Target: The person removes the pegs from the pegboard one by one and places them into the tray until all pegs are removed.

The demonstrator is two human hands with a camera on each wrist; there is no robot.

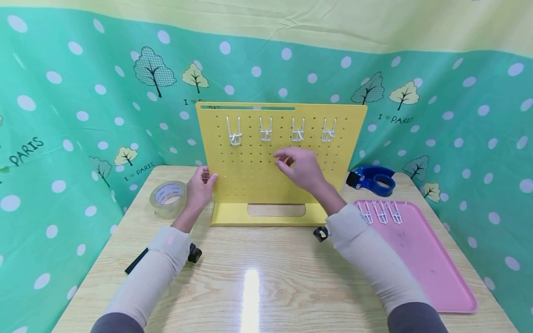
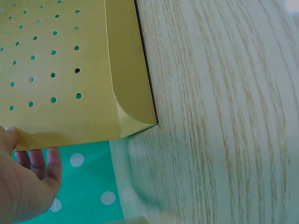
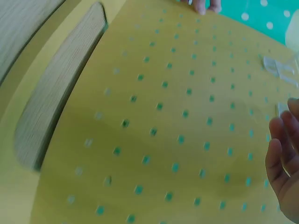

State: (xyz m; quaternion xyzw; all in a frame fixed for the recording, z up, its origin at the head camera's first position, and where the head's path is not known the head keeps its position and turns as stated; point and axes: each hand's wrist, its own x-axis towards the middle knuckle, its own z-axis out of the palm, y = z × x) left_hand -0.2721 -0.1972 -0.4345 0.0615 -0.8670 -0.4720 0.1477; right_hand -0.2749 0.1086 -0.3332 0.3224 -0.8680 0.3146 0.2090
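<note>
A yellow pegboard (image 1: pixel 233 178) stands upright on its base at the middle of the table. My left hand (image 1: pixel 201 187) grips its left edge, the thumb on the front face and the fingers behind, as the left wrist view shows. Several white wire hooks (image 1: pixel 235 139) hang in a row along the board's upper part. Just below them my right hand (image 1: pixel 301 170) is raised before the board, fingers loosely bent, with nothing visible in it. Three more wire hooks (image 1: pixel 381 212) lie at the far end of a pink tray (image 1: pixel 420 263) on the right.
Left of the board is a roll of clear tape (image 1: pixel 168 196). A blue tape dispenser (image 1: pixel 376 180) lies behind the tray. Small black objects (image 1: pixel 194 253) rest near both forearms, partly hidden by the sleeves. A dotted green curtain (image 1: pixel 266 60) surrounds the table.
</note>
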